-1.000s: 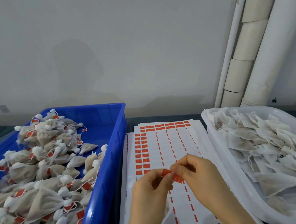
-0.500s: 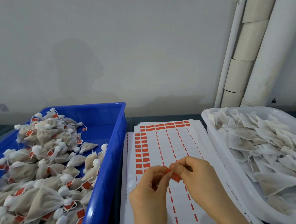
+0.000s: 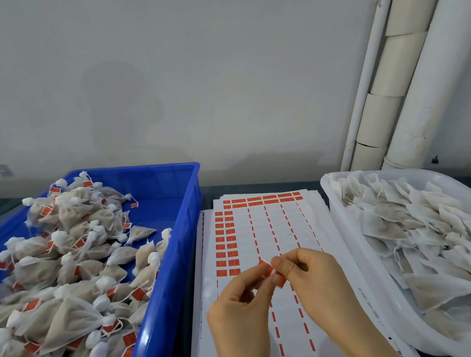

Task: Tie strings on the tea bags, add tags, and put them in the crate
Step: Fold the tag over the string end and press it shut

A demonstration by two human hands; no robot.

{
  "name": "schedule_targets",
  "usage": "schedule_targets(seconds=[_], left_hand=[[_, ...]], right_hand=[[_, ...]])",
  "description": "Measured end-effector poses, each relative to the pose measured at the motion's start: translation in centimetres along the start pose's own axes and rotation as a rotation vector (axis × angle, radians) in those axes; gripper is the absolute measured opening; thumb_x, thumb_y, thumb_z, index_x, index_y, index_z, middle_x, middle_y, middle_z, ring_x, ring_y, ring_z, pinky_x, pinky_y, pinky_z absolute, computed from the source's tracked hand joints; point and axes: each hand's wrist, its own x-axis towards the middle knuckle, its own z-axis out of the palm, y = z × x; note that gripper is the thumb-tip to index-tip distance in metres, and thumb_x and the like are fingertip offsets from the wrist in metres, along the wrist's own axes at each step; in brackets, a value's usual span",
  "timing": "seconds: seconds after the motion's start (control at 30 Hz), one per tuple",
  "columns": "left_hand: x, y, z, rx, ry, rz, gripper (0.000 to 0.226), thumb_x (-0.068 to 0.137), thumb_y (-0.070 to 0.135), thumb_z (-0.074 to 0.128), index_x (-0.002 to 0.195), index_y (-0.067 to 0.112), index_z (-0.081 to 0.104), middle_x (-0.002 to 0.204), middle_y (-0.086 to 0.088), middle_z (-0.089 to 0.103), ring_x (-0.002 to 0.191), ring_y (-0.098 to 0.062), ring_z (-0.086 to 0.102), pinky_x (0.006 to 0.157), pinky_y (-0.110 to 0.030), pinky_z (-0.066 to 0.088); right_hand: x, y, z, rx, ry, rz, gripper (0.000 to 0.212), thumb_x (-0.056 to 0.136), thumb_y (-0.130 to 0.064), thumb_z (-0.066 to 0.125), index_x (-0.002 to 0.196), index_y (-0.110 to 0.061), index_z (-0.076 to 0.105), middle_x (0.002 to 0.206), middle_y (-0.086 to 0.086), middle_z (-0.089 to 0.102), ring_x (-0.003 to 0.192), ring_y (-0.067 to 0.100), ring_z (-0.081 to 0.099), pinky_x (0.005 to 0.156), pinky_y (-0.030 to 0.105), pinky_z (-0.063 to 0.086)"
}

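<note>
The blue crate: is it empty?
No, the blue crate holds a heap of tied tea bags with red tags.

One wide-angle camera on the person's head looks forward and down, close over the left hand (image 3: 237, 313) and right hand (image 3: 320, 283) at the lower middle, whose fingers (image 3: 287, 260) pinch a red tag (image 3: 265, 265). Left of the fingers it takes in the blue crate (image 3: 179, 264), right of them the white tub (image 3: 335, 210), beyond them the sticker sheets (image 3: 276, 225). Farther off, the grey wall (image 3: 195, 84) fills the upper half.
</note>
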Motion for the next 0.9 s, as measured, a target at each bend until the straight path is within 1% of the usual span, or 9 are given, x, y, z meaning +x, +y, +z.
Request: schedule_targets(seconds=[0.23, 0.33, 0.4, 0.53, 0.63, 0.7, 0.77, 0.83, 0.9], left_hand=[[-0.3, -0.2, 0.4, 0.046, 0.052, 0.126, 0.027, 0.059, 0.034, 0.068, 0.078, 0.051, 0.058, 0.067, 0.028, 0.064, 0.074, -0.002, 0.062, 0.063, -0.009, 0.051], [-0.4, 0.0, 0.3, 0.12, 0.04, 0.251, 0.029, 0.064, 0.031, 0.066, 0.086, 0.049, 0.058, 0.077, 0.034, 0.06, 0.081, 0.006, 0.061, 0.068, -0.002, 0.047], [-0.4, 0.1, 0.3, 0.111, 0.048, 0.244, 0.029, 0.066, 0.03, 0.065, 0.088, 0.048, 0.059, 0.08, 0.033, 0.061, 0.088, 0.011, 0.059, 0.07, 0.0, 0.045], [-0.3, 0.4, 0.3, -0.012, 0.044, 0.042, 0.029, 0.067, 0.024, 0.07, 0.076, 0.051, 0.063, 0.07, 0.032, 0.067, 0.082, 0.01, 0.063, 0.067, 0.0, 0.045], [0.3, 0.7, 0.0, -0.198, -0.02, -0.235, 0.034, 0.07, 0.013, 0.075, 0.059, 0.044, 0.071, 0.074, 0.02, 0.072, 0.079, 0.003, 0.067, 0.064, -0.008, 0.051], [0.6, 0.8, -0.3, -0.35, -0.06, -0.417, 0.021, 0.068, 0.016, 0.074, 0.063, 0.036, 0.076, 0.076, 0.007, 0.075, 0.072, -0.011, 0.069, 0.068, -0.02, 0.053], [0.7, 1.1, -0.7, -0.477, -0.113, -0.519, 0.014, 0.062, 0.022, 0.072, 0.073, 0.027, 0.079, 0.079, -0.003, 0.075, 0.07, -0.018, 0.062, 0.068, -0.029, 0.05], [0.8, 1.3, -1.0, -0.577, -0.15, -0.57, 0.02, 0.061, 0.021, 0.07, 0.079, 0.018, 0.079, 0.078, -0.01, 0.073, 0.066, -0.019, 0.056, 0.06, -0.027, 0.049], [1.0, 1.5, -1.2, -0.655, -0.181, -0.599, 0.022, 0.063, 0.019, 0.068, 0.081, 0.012, 0.078, 0.073, -0.012, 0.07, 0.061, -0.017, 0.054, 0.052, -0.022, 0.048]], right_hand=[[-0.3, -0.5, -0.3, 0.056, -0.017, 0.072, 0.02, 0.088, -0.042, 0.054, 0.092, -0.024, 0.063, 0.095, -0.012, 0.062, 0.088, 0.006, 0.054, 0.093, 0.026, 0.041], [-0.5, -0.5, -0.2, 0.049, -0.007, 0.065, 0.017, 0.088, -0.042, 0.054, 0.092, -0.027, 0.062, 0.098, -0.011, 0.062, 0.093, 0.008, 0.054, 0.095, 0.028, 0.041], [-0.6, -0.7, -0.1, 0.06, 0.017, 0.049, 0.013, 0.087, -0.04, 0.057, 0.087, -0.029, 0.062, 0.098, -0.012, 0.063, 0.094, 0.007, 0.055, 0.093, 0.026, 0.041], [-0.7, -0.9, -0.2, 0.015, 0.073, -0.058, 0.011, 0.083, -0.035, 0.064, 0.075, -0.027, 0.064, 0.087, -0.019, 0.059, 0.091, 0.005, 0.054, 0.084, 0.021, 0.039], [-0.2, -1.2, -0.7, -0.026, 0.037, -0.098, 0.008, 0.082, -0.038, 0.064, 0.08, -0.03, 0.064, 0.09, -0.021, 0.056, 0.089, 0.003, 0.054, 0.077, 0.015, 0.038], [0.1, -1.4, -1.4, 0.004, -0.011, -0.101, 0.014, 0.083, -0.043, 0.059, 0.095, -0.038, 0.062, 0.1, -0.024, 0.055, 0.089, -0.001, 0.053, 0.076, 0.008, 0.038], [0.2, -1.5, -2.2, 0.118, -0.017, -0.08, 0.033, 0.078, -0.052, 0.053, 0.107, -0.039, 0.061, 0.106, -0.025, 0.058, 0.091, -0.001, 0.059, 0.08, 0.012, 0.042], [-0.2, -1.5, -2.7, 0.208, -0.013, -0.054, 0.038, 0.07, -0.057, 0.051, 0.1, -0.038, 0.063, 0.097, -0.021, 0.067, 0.081, -0.001, 0.065, 0.078, 0.015, 0.048], [-0.6, -1.1, -2.5, 0.24, -0.034, -0.043, 0.025, 0.072, -0.053, 0.057, 0.09, -0.037, 0.064, 0.085, -0.02, 0.069, 0.075, -0.003, 0.065, 0.077, 0.016, 0.051]])
